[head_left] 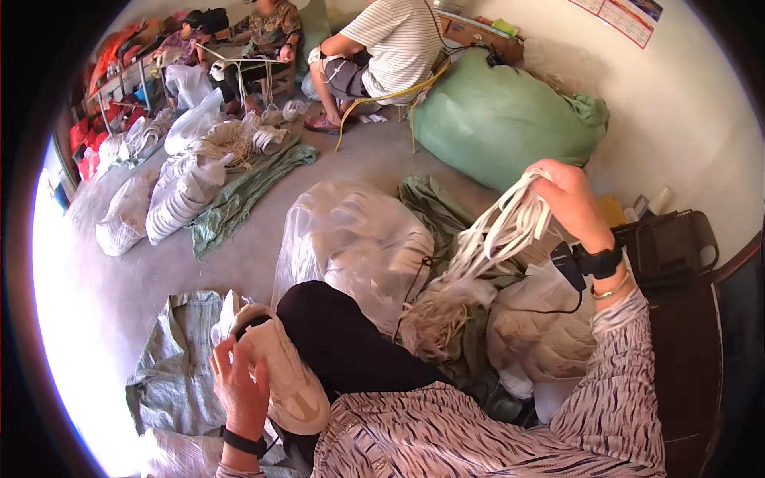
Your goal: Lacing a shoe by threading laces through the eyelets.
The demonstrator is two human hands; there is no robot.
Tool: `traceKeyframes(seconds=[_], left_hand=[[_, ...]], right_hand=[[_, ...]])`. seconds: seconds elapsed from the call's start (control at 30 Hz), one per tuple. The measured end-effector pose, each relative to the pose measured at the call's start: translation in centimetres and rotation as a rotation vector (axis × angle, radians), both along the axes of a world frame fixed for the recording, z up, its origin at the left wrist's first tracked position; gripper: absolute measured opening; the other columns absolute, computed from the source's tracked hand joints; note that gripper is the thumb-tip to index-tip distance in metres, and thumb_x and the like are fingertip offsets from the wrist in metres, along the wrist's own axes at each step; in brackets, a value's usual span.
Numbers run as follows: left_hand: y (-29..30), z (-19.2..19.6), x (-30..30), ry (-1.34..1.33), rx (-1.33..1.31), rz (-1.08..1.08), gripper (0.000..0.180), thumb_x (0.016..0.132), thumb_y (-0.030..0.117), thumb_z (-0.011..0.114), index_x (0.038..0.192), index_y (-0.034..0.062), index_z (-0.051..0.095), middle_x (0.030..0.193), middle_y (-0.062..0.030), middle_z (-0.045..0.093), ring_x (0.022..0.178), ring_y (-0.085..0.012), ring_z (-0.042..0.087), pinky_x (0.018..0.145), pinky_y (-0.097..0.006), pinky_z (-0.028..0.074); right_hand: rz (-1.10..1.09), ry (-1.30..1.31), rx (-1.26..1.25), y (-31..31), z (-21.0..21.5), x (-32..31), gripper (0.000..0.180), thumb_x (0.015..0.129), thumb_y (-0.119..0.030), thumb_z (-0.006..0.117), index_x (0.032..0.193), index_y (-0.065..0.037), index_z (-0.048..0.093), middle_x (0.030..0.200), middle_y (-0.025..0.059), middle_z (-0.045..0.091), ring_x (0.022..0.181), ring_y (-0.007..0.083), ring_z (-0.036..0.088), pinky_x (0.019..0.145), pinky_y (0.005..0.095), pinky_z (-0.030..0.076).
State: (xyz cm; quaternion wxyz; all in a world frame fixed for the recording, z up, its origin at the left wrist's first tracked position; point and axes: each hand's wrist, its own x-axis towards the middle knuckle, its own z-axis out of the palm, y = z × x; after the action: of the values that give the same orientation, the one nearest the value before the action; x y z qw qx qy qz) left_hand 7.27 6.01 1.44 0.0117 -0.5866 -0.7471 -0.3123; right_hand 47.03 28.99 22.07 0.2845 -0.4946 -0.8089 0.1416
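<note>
Your right hand (567, 199) is raised and closed in a fist around a thick bunch of white laces (494, 235), which hang down from it toward the clear plastic bag (351, 239) in front of your knee. Your left hand (239, 386) is low, fingers loosely curled and partly spread, resting against the heel of a cream-white shoe (291, 382) that lies on your lap beside your dark trouser knee; it touches the shoe more than it grips it.

Just right of the clear plastic bag sits a second pale bag (542, 327), under the hanging laces. Behind the clear plastic bag a big green sack (502, 119) leans on the wall, and above that sack, high on the wall, hangs a poster (625, 16) with red and blue patches. Left of the clear plastic bag, across the floor, lie several white filled bags (179, 199) on green sheeting (247, 191). Two other people sit beyond them, one in a striped shirt (398, 40) on a yellow-framed chair (390, 99). A dark case (669, 247) stands just right of your raised wrist.
</note>
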Motion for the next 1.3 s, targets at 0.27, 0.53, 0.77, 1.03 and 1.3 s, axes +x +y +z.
traceKeyframes(seconds=[0.27,0.53,0.77,1.03,1.3], left_hand=[[1.3,0.0,0.3,0.074,-0.014,-0.063,0.029,0.075,0.010,0.064,0.102,0.0059,0.054,0.114,-0.0170,0.046,0.105,-0.0365,0.047,0.077,-0.045,0.047],[2.1,5.3,-2.2,-0.058,-0.219,-0.312,0.062,0.071,0.025,0.073,0.125,0.0070,0.048,0.130,-0.0177,0.043,0.117,-0.0349,0.045,0.091,-0.045,0.042],[-1.4,12.1,5.1,-1.316,0.192,-0.616,0.107,0.058,0.036,0.087,0.140,0.0049,0.025,0.131,-0.0120,0.042,0.125,-0.0230,0.038,0.102,-0.036,0.030],[-15.1,3.6,-1.6,-0.213,-0.178,-0.114,0.029,0.082,0.025,0.061,0.106,0.0106,0.052,0.092,-0.0060,0.055,0.088,-0.0205,0.056,0.081,-0.034,0.048],[-23.6,-2.2,-5.2,-1.531,0.493,0.327,0.024,0.089,0.024,0.054,0.105,0.0068,0.049,0.080,-0.0068,0.057,0.076,-0.0162,0.060,0.068,-0.034,0.052]], right_hand=[[0.147,0.000,0.350,2.5,1.2,0.9,0.018,0.089,-0.004,0.048,0.103,-0.002,0.058,0.081,0.0021,0.064,0.068,0.0071,0.059,0.058,0.0201,0.047],[0.628,0.702,-0.160,-3.4,9.9,-7.4,0.026,0.091,-0.015,0.051,0.110,0.003,0.055,0.093,0.0098,0.062,0.062,0.0062,0.057,0.049,0.0177,0.041],[1.039,0.554,-0.736,-10.5,3.1,-21.9,0.009,0.079,-0.002,0.054,0.081,0.004,0.061,0.065,0.0102,0.062,0.056,0.0139,0.058,0.053,0.0278,0.048],[1.282,0.250,-0.615,-10.5,-8.5,-22.2,0.046,0.080,-0.010,0.061,0.123,-0.001,0.046,0.110,0.0155,0.055,0.098,0.0259,0.054,0.080,0.0349,0.045],[1.008,-0.107,-1.135,-10.5,-16.6,-12.6,0.018,0.086,-0.011,0.055,0.099,-0.003,0.064,0.069,0.0041,0.061,0.061,0.0128,0.057,0.060,0.0276,0.045]])
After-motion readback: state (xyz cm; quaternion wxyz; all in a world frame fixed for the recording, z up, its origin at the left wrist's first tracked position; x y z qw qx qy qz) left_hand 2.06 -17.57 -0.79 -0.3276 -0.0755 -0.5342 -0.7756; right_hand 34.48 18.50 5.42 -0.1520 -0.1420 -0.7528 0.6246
